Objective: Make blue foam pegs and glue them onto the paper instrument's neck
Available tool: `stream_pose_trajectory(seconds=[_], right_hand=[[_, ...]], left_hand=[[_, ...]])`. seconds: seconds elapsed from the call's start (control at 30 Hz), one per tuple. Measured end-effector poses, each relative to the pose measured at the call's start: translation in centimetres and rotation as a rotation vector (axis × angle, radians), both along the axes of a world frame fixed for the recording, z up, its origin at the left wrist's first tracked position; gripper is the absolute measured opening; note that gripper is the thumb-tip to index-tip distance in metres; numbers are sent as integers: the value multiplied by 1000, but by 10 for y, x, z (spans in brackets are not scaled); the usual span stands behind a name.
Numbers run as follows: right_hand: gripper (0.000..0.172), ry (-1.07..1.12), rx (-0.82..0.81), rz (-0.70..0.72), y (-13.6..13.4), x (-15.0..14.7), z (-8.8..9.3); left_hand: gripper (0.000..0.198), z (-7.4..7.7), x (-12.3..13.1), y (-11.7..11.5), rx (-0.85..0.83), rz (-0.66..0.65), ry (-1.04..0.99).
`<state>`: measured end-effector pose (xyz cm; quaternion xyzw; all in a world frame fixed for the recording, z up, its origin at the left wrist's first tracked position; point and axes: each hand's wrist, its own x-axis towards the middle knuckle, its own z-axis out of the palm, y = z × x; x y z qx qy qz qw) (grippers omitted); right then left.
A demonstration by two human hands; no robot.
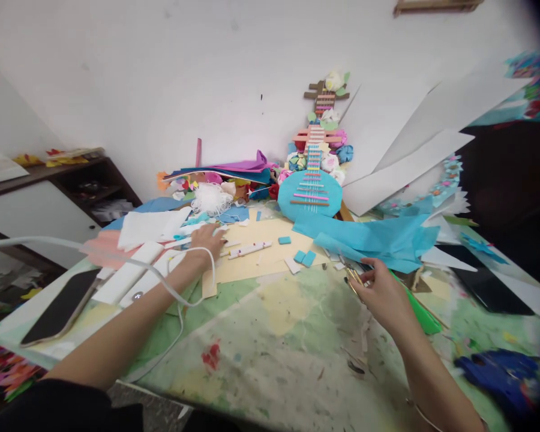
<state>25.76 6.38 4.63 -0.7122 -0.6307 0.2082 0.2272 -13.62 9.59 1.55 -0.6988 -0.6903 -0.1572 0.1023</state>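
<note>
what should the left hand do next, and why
Probably close the left hand on the white strip beneath it: the hand lies open and flat by the cream sheet, gripping nothing, while the right hand rests at a thin yellowish tool.

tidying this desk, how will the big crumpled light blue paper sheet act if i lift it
Probably floppy: the big crumpled light blue paper sheet lies in soft folds and creases. Likely very light, since it looks thin. A push would probably bunch it rather than slide it, maybe nudging the small blue squares nearby.
</note>
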Motion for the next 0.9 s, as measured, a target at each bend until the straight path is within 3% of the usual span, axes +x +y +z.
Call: stream_pose_trajectory(seconds=[0.17, 0.27, 0.43, 0.57, 0.67, 0.77, 0.83, 0.9], right_hand=[[46, 153, 116, -48, -3, -3, -1], [39, 299, 246, -67, -5, -2, -4], [43, 619, 465, -175, -3, 1, -7], [45, 885, 444, -171, -2, 0, -4], [39, 1030, 405, -133, -4, -2, -3], [33, 1172, 397, -128, -6, -2, -1], [29, 1302, 373, -101, -6, -1, 2], [26, 1435, 319, -50, -7, -1, 7]], left_hand=[[27, -24, 49, 4, -18, -289, -31], [32, -27, 56, 19, -28, -409, -41], [34, -23, 36, 46, 20, -212, 7], [25, -18, 46, 37, 132, -90, 42], [36, -19, 68, 21, 96, -178, 125], [42, -25, 84, 11, -56, -365, 220], [37, -30, 86, 12, -101, -459, 243], [36, -34, 82, 17, -89, -463, 263]])
